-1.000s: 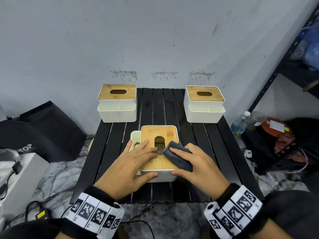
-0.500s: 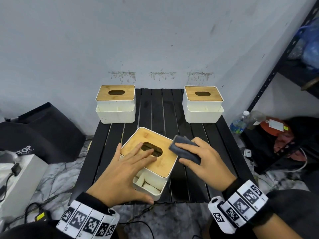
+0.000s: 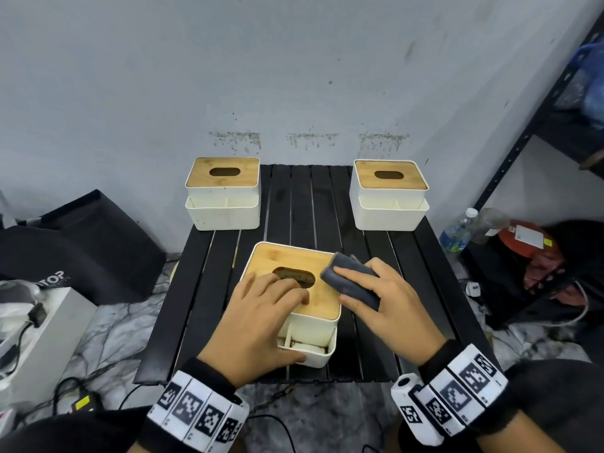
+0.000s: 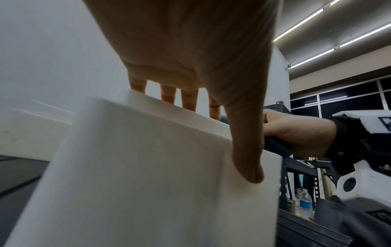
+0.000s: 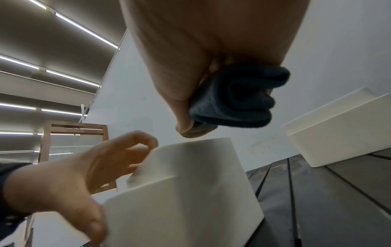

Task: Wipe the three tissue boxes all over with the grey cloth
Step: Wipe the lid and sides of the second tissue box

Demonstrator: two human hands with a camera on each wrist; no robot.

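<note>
Three white tissue boxes with bamboo lids stand on a black slatted table (image 3: 307,204). The near tissue box (image 3: 281,259) sits at the front middle, its open compartment side facing me. My left hand (image 3: 261,308) holds it, fingers over the lid and thumb (image 4: 247,150) against the near wall (image 4: 148,167). My right hand (image 3: 382,299) grips the folded grey cloth (image 3: 353,287) at the lid's right edge. In the right wrist view the cloth (image 5: 237,103) hangs just above the box (image 5: 190,192). The far left box (image 3: 223,194) and far right box (image 3: 390,194) stand untouched by the wall.
A grey wall rises just behind the table. On the floor to the left lie a black bag (image 3: 81,243), a white case (image 3: 49,328) and cables. To the right are a water bottle (image 3: 457,230), a red object (image 3: 523,240) and a black metal shelf (image 3: 536,109).
My left hand has turned the near box anticlockwise, so its compartment side moved from the left to the front. The cloth went from the lid's middle to its right edge.
</note>
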